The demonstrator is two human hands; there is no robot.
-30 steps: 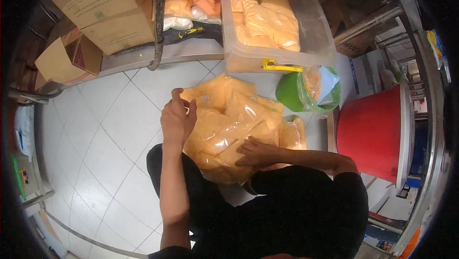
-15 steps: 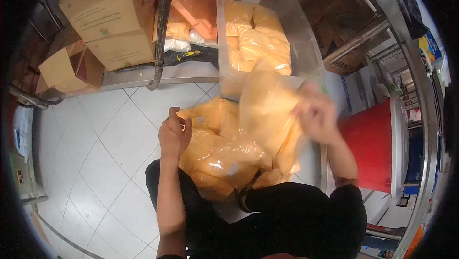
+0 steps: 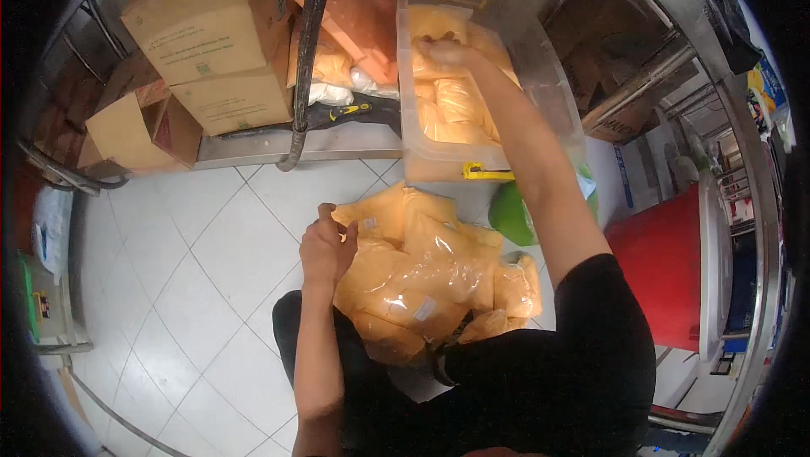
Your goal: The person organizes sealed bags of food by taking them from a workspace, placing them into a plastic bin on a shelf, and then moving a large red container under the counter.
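My right hand (image 3: 445, 52) reaches into a clear plastic bin (image 3: 540, 98), its fingers bent against a clear bag of yellow-orange filling (image 3: 439, 22). Other such bags (image 3: 462, 101) lie packed beneath and beside it. On the floor between my legs and the bin is a pile of similar bags (image 3: 422, 263), shiny, some with small white labels. My left hand (image 3: 329, 246) hovers at the pile's left edge, fingers loosely bent and thumb apart, with nothing visible in it. The right fingertips are partly lost among the bags.
Cardboard boxes (image 3: 211, 43) stand on a low rack at the far left, behind a dark upright bar (image 3: 310, 60). Beside the bin rests an orange plastic piece (image 3: 350, 14). A green round object (image 3: 510, 214) sits below the bin, and a large red tub (image 3: 658, 263) stands at right.
My right hand has moved up and left from above the floor pile into the bin. The bag it held over the pile is no longer there. My left hand stays near the pile.
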